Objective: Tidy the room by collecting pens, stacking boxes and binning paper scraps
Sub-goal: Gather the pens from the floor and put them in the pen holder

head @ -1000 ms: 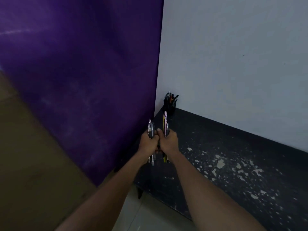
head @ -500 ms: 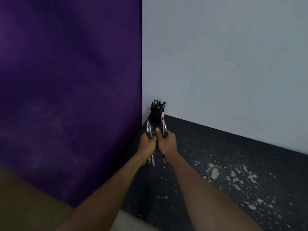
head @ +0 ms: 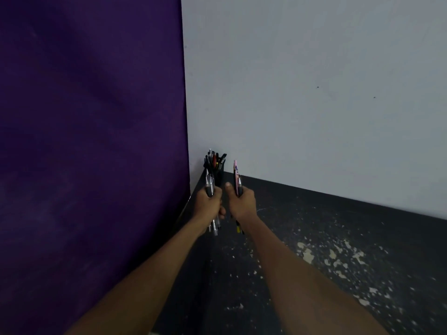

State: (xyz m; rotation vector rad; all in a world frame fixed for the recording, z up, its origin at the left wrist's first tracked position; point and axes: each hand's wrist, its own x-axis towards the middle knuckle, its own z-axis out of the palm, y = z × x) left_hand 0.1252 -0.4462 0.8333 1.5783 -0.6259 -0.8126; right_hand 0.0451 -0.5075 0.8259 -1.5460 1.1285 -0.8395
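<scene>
Backdrop [head: 92,141], purple, left; pale wall [head: 314,93] right; dark flecked table [head: 326,238] below. Left hand [head: 208,205] grips clear pens [head: 210,183], right hand [head: 242,204] grips pink-topped pens [head: 235,175], both bunches upright. Pen holder [head: 219,176] just beyond, in the table's far corner.

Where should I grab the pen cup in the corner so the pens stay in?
Hold the cup by its dark side, below the pens poking out of its top. It stands upright in the corner, with the wall behind it and the purple sheet to its left, so come from the front or the right.
</scene>
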